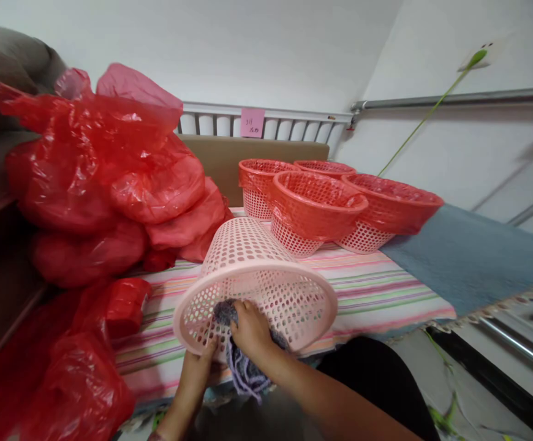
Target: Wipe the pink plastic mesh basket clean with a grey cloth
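Observation:
A pale pink perforated plastic basket [243, 248] lies on its side on a striped cloth, its round mouth facing me. Inside that mouth, my right hand [250, 327] is closed on a grey and purple cloth [247, 370], pressed to the basket's lower wall. Part of the cloth hangs out over the rim. My left hand [201, 358] grips the rim at the lower left, thumb inside; its other fingers are hidden beneath.
Several baskets lined with red plastic bags [319, 202] stand at the back right. Filled red bags [110, 165] are piled on the left, near a roll of red bags [126, 306]. The striped cloth [381, 288] covers the surface beside a blue cover [482, 257]. Behind is a white radiator [285, 127].

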Available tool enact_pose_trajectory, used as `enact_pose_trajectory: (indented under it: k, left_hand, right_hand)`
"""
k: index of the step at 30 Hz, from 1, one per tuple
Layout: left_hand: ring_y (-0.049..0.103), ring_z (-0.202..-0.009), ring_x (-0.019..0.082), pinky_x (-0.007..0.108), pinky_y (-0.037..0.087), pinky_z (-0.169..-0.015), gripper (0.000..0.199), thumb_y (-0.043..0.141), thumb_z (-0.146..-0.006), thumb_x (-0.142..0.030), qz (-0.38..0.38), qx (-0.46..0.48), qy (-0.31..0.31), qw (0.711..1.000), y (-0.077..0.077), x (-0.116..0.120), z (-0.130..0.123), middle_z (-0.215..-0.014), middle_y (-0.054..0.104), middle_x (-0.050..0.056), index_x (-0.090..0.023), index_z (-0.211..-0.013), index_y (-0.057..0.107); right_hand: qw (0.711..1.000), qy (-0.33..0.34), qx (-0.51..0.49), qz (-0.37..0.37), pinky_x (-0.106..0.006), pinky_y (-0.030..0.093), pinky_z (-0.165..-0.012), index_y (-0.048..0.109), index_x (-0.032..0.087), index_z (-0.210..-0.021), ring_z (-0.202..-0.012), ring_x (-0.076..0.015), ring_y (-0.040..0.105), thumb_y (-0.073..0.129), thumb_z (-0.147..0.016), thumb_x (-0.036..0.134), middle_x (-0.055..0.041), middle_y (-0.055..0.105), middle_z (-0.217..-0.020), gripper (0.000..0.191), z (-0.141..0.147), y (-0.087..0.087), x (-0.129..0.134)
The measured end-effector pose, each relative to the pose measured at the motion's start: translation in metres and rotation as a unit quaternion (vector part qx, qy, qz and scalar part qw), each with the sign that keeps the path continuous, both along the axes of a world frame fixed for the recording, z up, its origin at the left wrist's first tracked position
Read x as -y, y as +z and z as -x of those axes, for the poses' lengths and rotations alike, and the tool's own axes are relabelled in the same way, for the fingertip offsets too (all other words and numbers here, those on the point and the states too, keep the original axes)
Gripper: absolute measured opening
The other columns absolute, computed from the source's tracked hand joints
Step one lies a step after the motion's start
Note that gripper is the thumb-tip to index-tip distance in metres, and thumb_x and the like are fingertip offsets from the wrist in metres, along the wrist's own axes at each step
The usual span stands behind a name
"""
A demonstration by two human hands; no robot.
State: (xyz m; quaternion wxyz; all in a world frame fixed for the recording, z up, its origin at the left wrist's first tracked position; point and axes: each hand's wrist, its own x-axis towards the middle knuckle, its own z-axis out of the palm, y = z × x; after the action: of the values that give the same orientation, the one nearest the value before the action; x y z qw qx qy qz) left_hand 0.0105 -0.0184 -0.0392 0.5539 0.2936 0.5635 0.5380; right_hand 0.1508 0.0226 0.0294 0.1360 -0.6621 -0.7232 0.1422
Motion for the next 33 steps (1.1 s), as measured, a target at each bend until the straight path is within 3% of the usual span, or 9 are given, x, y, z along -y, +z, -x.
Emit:
enact_pose_trajectory:
  k: [3,6,9,13,17,21,25,33]
  left_hand:
    - [0.075,-0.082,0.029,0.038,0.063,-0.061,0.078,0.079,-0.068,-0.047,0.020,-0.004,-0.021,1.000,0.004,0.003,-0.002,-0.103,0.076,0.012,-0.018,-0.136,0.055]
    - [0.074,-0.069,0.025,0.034,0.061,-0.050,0.071,0.078,-0.071,-0.044,0.039,-0.005,-0.033,0.999,0.009,0.006,-0.003,-0.094,0.075,0.010,-0.017,-0.134,0.056]
    - [0.073,-0.072,0.024,0.032,0.061,-0.051,0.068,0.077,-0.073,-0.042,0.049,0.005,-0.028,0.998,0.015,0.007,-0.003,-0.105,0.075,0.011,-0.019,-0.134,0.056]
    - [0.073,-0.070,0.024,0.033,0.062,-0.052,0.072,0.076,-0.074,-0.040,0.057,0.018,-0.045,0.997,0.020,0.005,-0.002,-0.103,0.075,0.011,-0.019,-0.139,0.053]
    - [0.073,-0.072,0.026,0.035,0.063,-0.055,0.072,0.077,-0.073,-0.042,0.053,0.024,-0.046,0.997,0.017,0.004,0.000,-0.098,0.076,0.011,-0.015,-0.135,0.054]
    - [0.074,-0.074,0.026,0.035,0.063,-0.055,0.069,0.079,-0.070,-0.041,0.064,0.023,-0.029,0.997,0.012,0.003,-0.002,-0.097,0.076,0.011,-0.015,-0.130,0.056]
    - [0.075,-0.076,0.026,0.035,0.063,-0.053,0.067,0.078,-0.072,-0.036,0.045,0.024,-0.022,0.998,0.012,0.002,-0.002,-0.104,0.075,0.012,-0.017,-0.132,0.054]
    - [0.075,-0.076,0.026,0.035,0.062,-0.054,0.069,0.077,-0.075,-0.036,0.049,0.019,-0.027,0.998,0.006,0.000,0.000,-0.104,0.075,0.012,-0.018,-0.137,0.052]
  right_hand:
    - [0.999,-0.023,0.030,-0.011,-0.037,0.045,-0.089,0.060,0.017,-0.122,-0.107,-0.0277,0.061,0.051,-0.087,0.019,-0.0137,0.065,-0.116,0.036,0.009,-0.010,-0.041]
    - [0.998,-0.041,0.003,-0.043,-0.039,0.040,-0.101,0.052,0.018,-0.136,-0.124,-0.0275,0.053,0.043,-0.094,0.020,-0.0142,0.058,-0.134,0.043,0.011,-0.007,-0.090]
    - [0.995,-0.048,-0.020,-0.085,-0.041,0.030,-0.112,0.044,0.021,-0.145,-0.139,-0.0263,0.038,0.033,-0.100,0.024,-0.0099,0.049,-0.148,0.047,0.012,-0.002,-0.130]
    - [0.998,-0.043,-0.003,-0.043,-0.041,0.032,-0.111,0.048,0.015,-0.142,-0.136,-0.0288,0.044,0.032,-0.099,0.022,-0.0124,0.051,-0.146,0.046,0.013,-0.004,-0.152]
    - [1.000,-0.010,0.016,-0.018,-0.036,0.039,-0.103,0.053,0.014,-0.137,-0.127,-0.0285,0.053,0.042,-0.094,0.019,-0.0143,0.057,-0.139,0.044,0.008,-0.005,-0.136]
    - [0.999,0.022,0.042,-0.006,-0.034,0.045,-0.089,0.063,0.015,-0.121,-0.108,-0.0277,0.062,0.053,-0.088,0.019,-0.0138,0.066,-0.118,0.035,0.001,-0.005,-0.092]
    - [0.996,0.050,0.066,-0.020,-0.032,0.044,-0.086,0.062,0.018,-0.117,-0.104,-0.0239,0.062,0.054,-0.088,0.023,-0.0108,0.065,-0.115,0.030,-0.002,-0.008,-0.054]
    - [0.996,0.056,0.069,-0.023,-0.032,0.044,-0.086,0.063,0.017,-0.116,-0.105,-0.0242,0.062,0.055,-0.086,0.022,-0.0106,0.065,-0.114,0.031,-0.002,-0.003,-0.041]
